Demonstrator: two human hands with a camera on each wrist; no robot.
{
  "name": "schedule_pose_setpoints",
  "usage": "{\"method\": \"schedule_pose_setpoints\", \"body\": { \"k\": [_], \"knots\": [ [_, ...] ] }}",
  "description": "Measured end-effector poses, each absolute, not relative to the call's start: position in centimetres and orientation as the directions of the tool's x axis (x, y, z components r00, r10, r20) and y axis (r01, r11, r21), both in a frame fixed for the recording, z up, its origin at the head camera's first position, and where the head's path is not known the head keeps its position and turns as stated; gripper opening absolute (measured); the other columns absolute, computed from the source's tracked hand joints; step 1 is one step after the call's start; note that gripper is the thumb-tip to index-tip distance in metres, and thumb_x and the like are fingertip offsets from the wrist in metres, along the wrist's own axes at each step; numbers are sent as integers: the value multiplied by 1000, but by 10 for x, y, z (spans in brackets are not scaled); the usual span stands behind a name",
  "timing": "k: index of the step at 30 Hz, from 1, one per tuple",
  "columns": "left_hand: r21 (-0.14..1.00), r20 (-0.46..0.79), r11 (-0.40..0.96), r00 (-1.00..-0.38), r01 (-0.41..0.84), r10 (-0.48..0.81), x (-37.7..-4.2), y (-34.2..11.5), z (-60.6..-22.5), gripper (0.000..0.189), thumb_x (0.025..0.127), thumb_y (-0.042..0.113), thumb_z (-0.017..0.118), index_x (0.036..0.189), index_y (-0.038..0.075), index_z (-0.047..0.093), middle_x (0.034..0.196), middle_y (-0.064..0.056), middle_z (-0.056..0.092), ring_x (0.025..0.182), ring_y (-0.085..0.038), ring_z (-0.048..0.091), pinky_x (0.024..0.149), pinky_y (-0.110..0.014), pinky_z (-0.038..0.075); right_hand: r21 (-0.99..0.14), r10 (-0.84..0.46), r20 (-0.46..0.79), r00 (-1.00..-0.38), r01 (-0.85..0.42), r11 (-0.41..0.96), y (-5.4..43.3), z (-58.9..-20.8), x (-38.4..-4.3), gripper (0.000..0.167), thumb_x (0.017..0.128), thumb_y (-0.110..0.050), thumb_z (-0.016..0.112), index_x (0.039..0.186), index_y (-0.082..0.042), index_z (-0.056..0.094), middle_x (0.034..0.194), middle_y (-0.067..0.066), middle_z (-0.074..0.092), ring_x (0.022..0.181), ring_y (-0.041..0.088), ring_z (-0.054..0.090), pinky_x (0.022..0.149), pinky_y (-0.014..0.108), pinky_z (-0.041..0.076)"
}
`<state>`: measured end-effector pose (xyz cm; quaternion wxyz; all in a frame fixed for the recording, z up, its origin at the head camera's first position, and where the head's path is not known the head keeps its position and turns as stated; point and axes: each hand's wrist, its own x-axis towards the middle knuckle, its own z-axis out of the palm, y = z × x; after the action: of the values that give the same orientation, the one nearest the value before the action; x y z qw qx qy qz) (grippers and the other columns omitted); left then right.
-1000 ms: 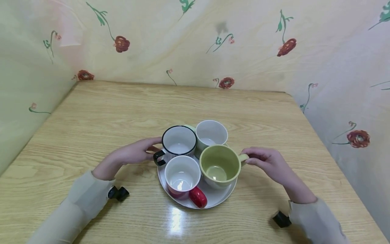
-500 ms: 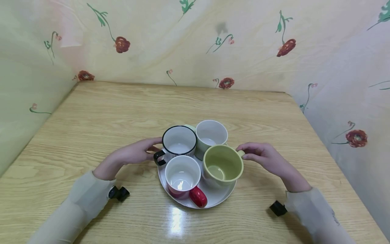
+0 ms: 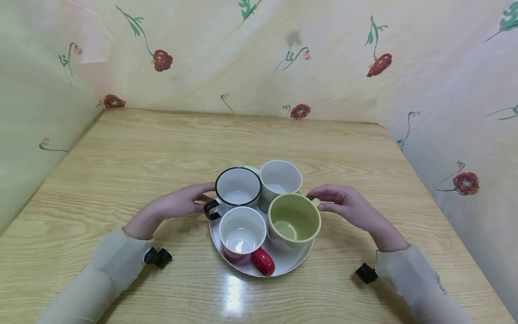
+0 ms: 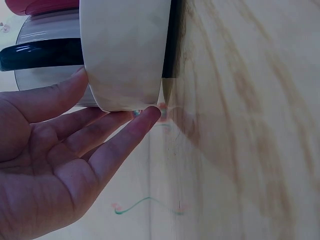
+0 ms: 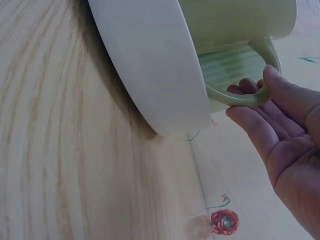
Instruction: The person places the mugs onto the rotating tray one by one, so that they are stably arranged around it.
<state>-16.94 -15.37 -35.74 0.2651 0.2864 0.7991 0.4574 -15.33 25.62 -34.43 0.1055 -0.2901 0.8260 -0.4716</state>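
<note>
A white round dish (image 3: 293, 260) with a tall side wall holds several mugs. At the right stands the yellow-green mug (image 3: 289, 220), tilted slightly; my right hand (image 3: 349, 209) holds its handle, thumb and fingers on the loop in the right wrist view. My left hand (image 3: 184, 201) lies at the dish's left side; in the left wrist view its nearly straight fingers touch the dish wall (image 4: 127, 55), thumb tip at the rim. Beside it is a white mug (image 3: 238, 182) with black rim and black handle. In front sits a white-lined mug (image 3: 243, 229) with a red handle.
Behind the others in the dish stands a pale green mug (image 3: 281, 175), white inside. All rests on a light wood table (image 3: 162, 139). Flower-patterned cloth walls (image 3: 226, 54) enclose the back and sides. Black wrist devices (image 3: 366, 273) stick out by the sleeves.
The yellow-green mug has shifted right, then slightly back left within the dish. My right hand has moved left and farther in along its handle. The left hand stays put.
</note>
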Motion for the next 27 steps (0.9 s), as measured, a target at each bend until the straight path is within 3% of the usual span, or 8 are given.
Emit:
{"method": "schedule_pose_setpoints", "body": {
  "k": [4, 11, 23, 27],
  "knots": [
    [882, -162, 418, -695, 215, 701, -169, -154, -357, 55, 92, -12, 49, 145, 0, 38, 154, -24, 32, 132, -46, 45, 108, -54, 42, -845, -575, 100, -812, -374, 381, 256, -345, -154, 30, 92, 0, 61, 121, 8, 58, 114, -23, 64, 110, -6, 60, 89, 14, 53],
    [885, -157, 412, -691, 219, 706, -169, -154, -355, 55, 92, -11, 50, 145, -1, 37, 154, -25, 31, 132, -47, 45, 108, -54, 42, -856, -602, 151, -784, -409, 317, 250, -347, -157, 38, 92, 3, 60, 129, 8, 53, 124, -11, 66, 118, -4, 57, 93, 14, 51],
    [887, -151, 405, -690, 221, 708, -170, -153, -355, 53, 93, -10, 50, 144, -1, 39, 153, -24, 32, 132, -47, 45, 108, -54, 42, -867, -634, 193, -749, -433, 248, 245, -344, -158, 56, 90, 5, 60, 140, 10, 36, 138, -19, 48, 127, -4, 50, 94, 12, 49],
    [888, -146, 401, -689, 225, 709, -170, -154, -356, 53, 93, -9, 51, 144, -1, 39, 153, -24, 32, 132, -47, 45, 108, -54, 42, -857, -644, 170, -746, -435, 278, 242, -341, -161, 60, 90, 2, 61, 143, 8, 33, 143, -14, 43, 129, -7, 45, 95, 14, 48]
  ]
}}
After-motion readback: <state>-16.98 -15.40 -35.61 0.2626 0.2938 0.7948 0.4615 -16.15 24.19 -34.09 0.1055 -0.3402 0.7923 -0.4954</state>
